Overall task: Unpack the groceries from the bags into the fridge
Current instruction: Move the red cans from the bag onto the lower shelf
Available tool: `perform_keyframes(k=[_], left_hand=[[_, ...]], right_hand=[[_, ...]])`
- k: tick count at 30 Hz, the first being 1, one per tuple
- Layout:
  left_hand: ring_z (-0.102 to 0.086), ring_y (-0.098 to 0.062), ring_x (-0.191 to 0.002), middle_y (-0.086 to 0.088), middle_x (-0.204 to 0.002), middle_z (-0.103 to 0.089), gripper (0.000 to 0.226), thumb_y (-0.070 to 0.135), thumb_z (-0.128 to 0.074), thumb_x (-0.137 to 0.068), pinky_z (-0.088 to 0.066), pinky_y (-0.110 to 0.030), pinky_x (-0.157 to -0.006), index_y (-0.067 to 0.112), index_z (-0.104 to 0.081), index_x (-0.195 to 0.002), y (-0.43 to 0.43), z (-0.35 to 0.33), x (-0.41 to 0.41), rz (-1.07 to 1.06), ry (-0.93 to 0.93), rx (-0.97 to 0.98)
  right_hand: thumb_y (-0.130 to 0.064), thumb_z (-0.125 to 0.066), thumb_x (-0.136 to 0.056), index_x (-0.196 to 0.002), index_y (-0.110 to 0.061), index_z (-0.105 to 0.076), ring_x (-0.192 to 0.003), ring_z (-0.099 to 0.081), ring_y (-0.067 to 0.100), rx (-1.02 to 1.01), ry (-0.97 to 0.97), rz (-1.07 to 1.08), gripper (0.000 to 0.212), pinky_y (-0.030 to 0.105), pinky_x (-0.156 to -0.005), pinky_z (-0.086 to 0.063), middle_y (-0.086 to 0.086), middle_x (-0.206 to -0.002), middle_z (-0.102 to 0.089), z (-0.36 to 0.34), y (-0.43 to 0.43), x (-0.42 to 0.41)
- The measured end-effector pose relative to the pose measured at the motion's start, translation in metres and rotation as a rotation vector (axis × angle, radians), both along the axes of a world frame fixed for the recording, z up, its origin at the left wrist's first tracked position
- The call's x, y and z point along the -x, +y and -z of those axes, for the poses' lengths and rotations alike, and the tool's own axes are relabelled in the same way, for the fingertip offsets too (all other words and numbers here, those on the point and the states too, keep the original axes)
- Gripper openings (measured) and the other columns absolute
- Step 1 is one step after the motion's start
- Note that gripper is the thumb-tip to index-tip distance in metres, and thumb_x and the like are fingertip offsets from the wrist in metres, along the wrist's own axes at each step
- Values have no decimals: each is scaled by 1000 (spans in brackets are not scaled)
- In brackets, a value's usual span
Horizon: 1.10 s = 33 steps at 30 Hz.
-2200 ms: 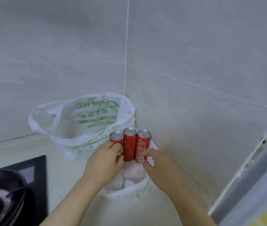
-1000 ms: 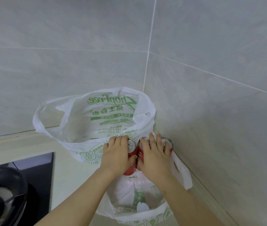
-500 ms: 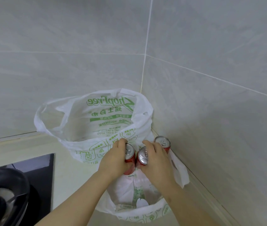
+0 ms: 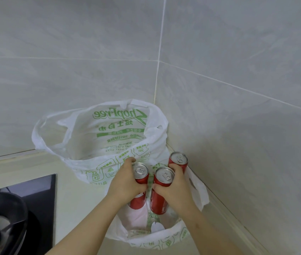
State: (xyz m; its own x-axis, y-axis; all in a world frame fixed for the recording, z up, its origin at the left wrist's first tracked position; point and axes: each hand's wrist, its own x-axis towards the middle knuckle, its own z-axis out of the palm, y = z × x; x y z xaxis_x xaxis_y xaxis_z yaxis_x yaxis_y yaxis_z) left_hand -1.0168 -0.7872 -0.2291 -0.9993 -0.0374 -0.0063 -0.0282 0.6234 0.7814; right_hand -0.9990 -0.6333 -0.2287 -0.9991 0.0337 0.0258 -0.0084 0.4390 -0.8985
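Observation:
Three slim red cans with silver tops are held above the near white plastic bag [image 4: 157, 238] in the counter's corner. My left hand [image 4: 125, 183] is wrapped around the left can [image 4: 140, 173]. My right hand [image 4: 175, 188] grips the middle can [image 4: 162, 181] and also holds the right can [image 4: 178, 160] with its fingers. The cans stand upright, partly raised out of the bag's mouth. A second, larger white bag with green print [image 4: 109, 133] stands open just behind, against the tiled corner. The fridge is out of view.
Grey tiled walls [image 4: 238, 89] meet in a corner right behind the bags. A black cooktop [image 4: 35, 196] with a dark pan [image 4: 0, 223] sits at the lower left. The pale counter [image 4: 72, 199] runs between cooktop and bags.
Both hands moved from the can tops to their sides. The three cans have risen out of the near bag and spread slightly apart.

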Motion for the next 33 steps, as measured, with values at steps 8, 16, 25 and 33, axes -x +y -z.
perform_keyframes(k=[8, 16, 25, 33], left_hand=[[-57, -16, -97, 13, -98, -58, 76, 28, -72, -42, -46, -31, -87, 36, -40, -111, 0, 20, -9, -89, -72, -282], [-60, -21, -98, -1, -100, -65, 75, 29, -71, -38, -49, -34, -85, 14, -54, -109, -1, 30, -8, -143, -142, -230], [-61, -21, -96, 0, -99, -65, 62, 13, -82, -55, -45, -29, -77, 16, -54, -111, 1, 24, -18, -216, -70, -199], [-60, -17, -86, 11, -87, -61, 62, 22, -83, -56, -45, -28, -74, 21, -46, -106, -16, -26, -62, -321, 87, -173]], right_hand=[[-12, -80, -51, -115, -28, -51, -97, -64, 8, 176, -179, -8, 72, 28, -87, -50, -8, -100, -67, 30, 1, 2], [-2, -76, -58, -117, -28, -49, -98, -62, 9, 170, -228, 42, 69, 26, -86, -48, -8, -101, -66, 37, 0, -1], [-4, -78, -63, -106, -26, -46, -78, -56, -4, 140, -159, 101, 58, 13, -65, -41, -16, -86, -60, 26, -2, -15], [-8, -81, -59, -99, -24, -53, -77, -62, 1, 197, -1, -7, 51, 18, -73, -49, -8, -84, -66, -25, -14, -29]])
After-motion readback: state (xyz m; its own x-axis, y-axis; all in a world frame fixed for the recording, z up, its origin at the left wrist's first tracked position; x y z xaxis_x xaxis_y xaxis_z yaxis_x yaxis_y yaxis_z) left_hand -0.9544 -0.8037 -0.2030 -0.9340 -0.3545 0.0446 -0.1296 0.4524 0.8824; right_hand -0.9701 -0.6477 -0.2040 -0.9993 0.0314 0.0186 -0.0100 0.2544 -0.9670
